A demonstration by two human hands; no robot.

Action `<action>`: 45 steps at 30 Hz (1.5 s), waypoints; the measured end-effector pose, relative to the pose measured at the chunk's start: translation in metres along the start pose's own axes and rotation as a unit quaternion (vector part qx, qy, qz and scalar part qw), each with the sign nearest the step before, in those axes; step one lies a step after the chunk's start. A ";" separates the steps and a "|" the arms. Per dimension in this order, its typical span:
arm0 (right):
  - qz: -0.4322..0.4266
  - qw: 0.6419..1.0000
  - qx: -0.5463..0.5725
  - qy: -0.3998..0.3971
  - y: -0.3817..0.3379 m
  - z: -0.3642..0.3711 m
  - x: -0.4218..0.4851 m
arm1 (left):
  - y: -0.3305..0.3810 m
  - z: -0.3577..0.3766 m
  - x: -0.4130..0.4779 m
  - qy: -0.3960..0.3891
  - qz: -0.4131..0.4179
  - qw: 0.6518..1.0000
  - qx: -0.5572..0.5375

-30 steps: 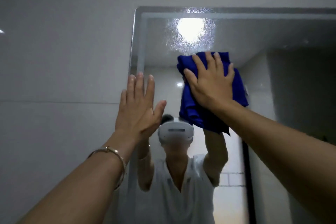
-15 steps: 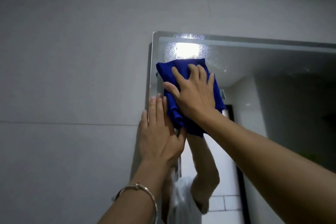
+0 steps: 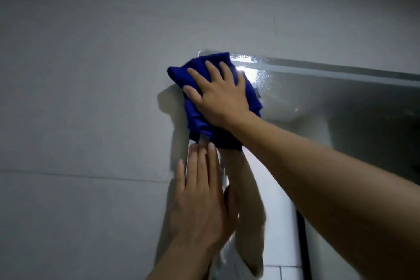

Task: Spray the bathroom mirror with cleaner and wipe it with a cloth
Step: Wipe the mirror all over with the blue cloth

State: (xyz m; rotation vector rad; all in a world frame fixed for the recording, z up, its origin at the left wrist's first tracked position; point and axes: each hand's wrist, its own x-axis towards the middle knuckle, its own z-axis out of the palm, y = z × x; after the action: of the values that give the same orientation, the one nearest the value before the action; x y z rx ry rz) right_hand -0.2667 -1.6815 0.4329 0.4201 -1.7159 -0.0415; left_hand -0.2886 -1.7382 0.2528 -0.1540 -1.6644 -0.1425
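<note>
Head view: the cloth (image 3: 193, 118) is deep blue, soft and bunched into folds. It covers the 10 o'clock corner of the mirror (image 3: 341, 102) and spills onto the grey tiled wall (image 3: 79, 98). The right hand (image 3: 218, 95) presses it flat, fingers straight and spread. At the cloth's 2 o'clock, fine droplets (image 3: 261, 79) glint on the glass. At its 6 o'clock the left hand (image 3: 200, 195) lies flat along the mirror's edge, fingers straight and together, holding nothing.
</note>
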 end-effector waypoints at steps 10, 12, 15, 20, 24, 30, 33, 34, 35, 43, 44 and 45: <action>0.138 0.989 0.009 0.053 0.080 -0.023 0.041 | 0.010 -0.043 0.113 0.036 0.066 0.997 -0.030; 0.179 0.982 0.011 0.058 0.110 -0.030 0.026 | 0.016 -0.048 0.132 0.028 0.058 0.997 -0.034; 0.226 0.971 0.024 0.070 0.119 -0.029 0.014 | 0.013 -0.041 0.134 -0.018 0.048 0.998 -0.027; 0.057 0.997 0.046 0.040 0.036 -0.010 0.017 | -0.004 -0.020 0.112 0.001 0.022 0.999 -0.048; 0.011 0.998 0.029 0.054 0.064 -0.011 0.019 | -0.003 -0.022 0.111 0.003 0.017 0.999 -0.031; 0.203 0.974 0.030 0.094 0.202 -0.032 -0.015 | -0.002 -0.034 0.112 -0.052 0.025 0.996 0.075; 0.292 0.952 0.035 0.084 0.221 -0.038 -0.028 | -0.003 -0.043 0.114 -0.075 0.023 0.993 0.090; 0.302 0.949 0.041 0.075 0.209 -0.037 -0.024 | 0.000 -0.045 0.114 -0.072 0.016 0.993 0.091; 0.291 0.954 0.050 0.062 0.190 -0.037 -0.022 | 0.005 -0.045 0.115 -0.063 0.012 0.994 0.089; 0.003 0.999 -0.010 0.048 0.162 -0.021 -0.044 | 0.058 -0.025 0.117 -0.008 0.043 0.999 0.002; 0.034 0.998 -0.011 0.054 0.185 -0.025 -0.042 | 0.061 -0.022 0.116 -0.017 0.046 0.999 0.001; 0.075 0.995 -0.010 0.064 0.211 -0.030 -0.042 | 0.065 -0.020 0.114 -0.025 0.050 0.998 0.003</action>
State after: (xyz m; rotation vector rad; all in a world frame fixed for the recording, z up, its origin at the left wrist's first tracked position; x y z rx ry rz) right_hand -0.2863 -1.4665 0.4539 0.2724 -1.6153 0.0746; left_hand -0.2683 -1.6758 0.3679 -0.2373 -1.7034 -0.0578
